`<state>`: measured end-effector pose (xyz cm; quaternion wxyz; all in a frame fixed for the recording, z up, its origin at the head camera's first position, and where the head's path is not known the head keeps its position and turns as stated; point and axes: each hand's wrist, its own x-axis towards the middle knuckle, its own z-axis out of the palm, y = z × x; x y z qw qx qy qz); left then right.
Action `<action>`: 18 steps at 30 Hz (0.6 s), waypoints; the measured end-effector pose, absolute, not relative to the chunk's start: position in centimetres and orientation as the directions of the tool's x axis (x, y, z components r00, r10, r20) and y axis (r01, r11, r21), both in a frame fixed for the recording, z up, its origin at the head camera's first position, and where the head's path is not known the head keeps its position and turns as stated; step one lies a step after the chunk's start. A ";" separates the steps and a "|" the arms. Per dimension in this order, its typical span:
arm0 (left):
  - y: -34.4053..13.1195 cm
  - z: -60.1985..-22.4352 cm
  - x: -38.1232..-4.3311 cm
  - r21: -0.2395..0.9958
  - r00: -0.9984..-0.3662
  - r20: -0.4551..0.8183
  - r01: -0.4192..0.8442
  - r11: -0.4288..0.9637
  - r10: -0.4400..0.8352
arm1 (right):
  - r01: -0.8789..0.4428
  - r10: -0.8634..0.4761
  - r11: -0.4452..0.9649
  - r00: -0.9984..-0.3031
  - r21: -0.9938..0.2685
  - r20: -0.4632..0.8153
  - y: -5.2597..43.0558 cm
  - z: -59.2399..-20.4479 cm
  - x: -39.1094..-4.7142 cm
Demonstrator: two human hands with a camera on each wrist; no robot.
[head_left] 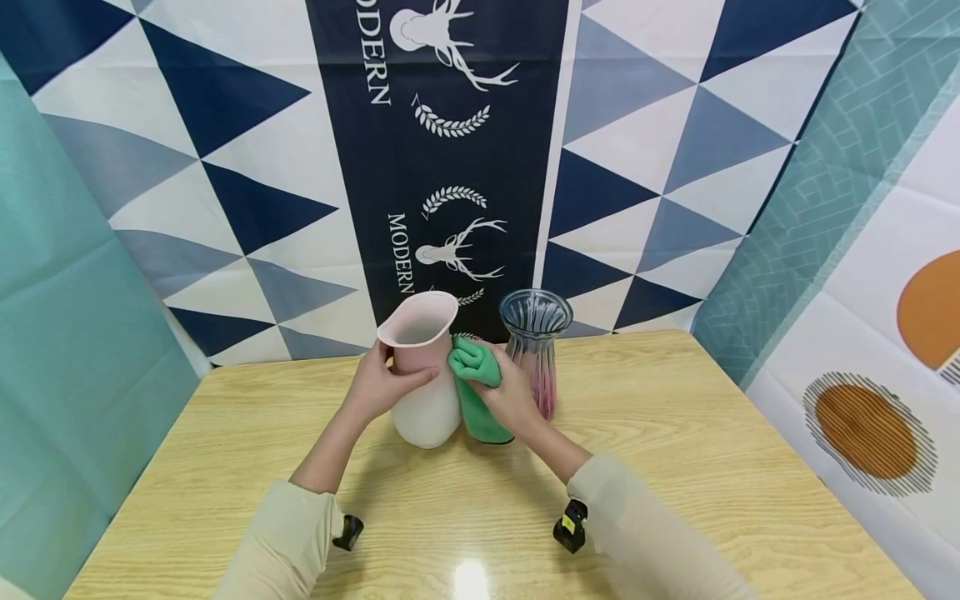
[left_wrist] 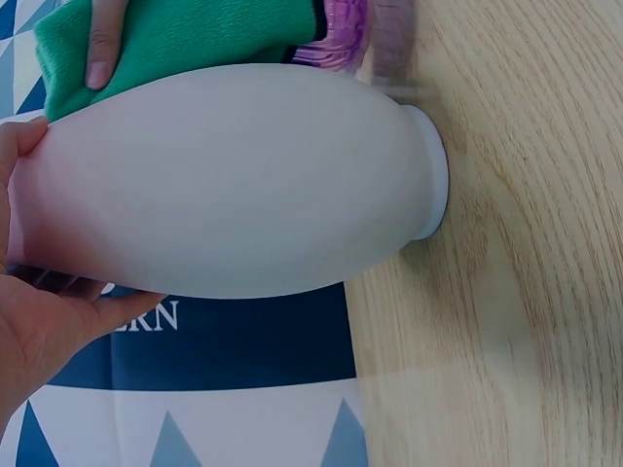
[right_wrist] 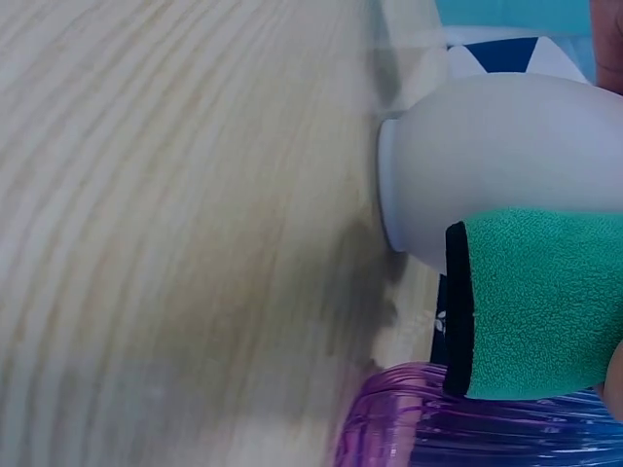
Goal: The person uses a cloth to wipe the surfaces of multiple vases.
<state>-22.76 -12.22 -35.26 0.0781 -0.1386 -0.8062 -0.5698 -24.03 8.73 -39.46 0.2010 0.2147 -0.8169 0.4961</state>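
Observation:
A vase (head_left: 426,408), pink at the neck and white below, stands near the back of the table. My left hand (head_left: 385,385) grips its neck from the left, the thumb across the front. In the left wrist view the white body of the vase (left_wrist: 243,185) shows down to its foot. My right hand (head_left: 510,390) holds a green cloth (head_left: 480,408) with a black edge at the vase's right side. Part of the cloth hangs down beside the vase; in the right wrist view the cloth (right_wrist: 545,302) overlaps the white body.
Right behind my right hand stands a ribbed glass vase (head_left: 536,321), blue-grey at the rim and pink at the base. Patterned cloth (head_left: 465,167) hangs behind the wooden table (head_left: 420,517), with teal hangings (head_left: 67,292) on the left.

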 end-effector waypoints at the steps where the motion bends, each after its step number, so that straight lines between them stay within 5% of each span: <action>1: -12.2 -35.3 -22.8 0.898 -0.950 0.281 0.310 0.312 0.136 | -0.547 -0.151 0.421 -0.829 -0.723 0.539 8.8 -39.7 -24.0; 18: -12.3 -35.0 -22.8 0.899 -0.954 0.261 0.295 0.324 0.145 | -0.477 -0.092 0.446 -0.866 -0.758 0.491 8.8 -42.0 -22.9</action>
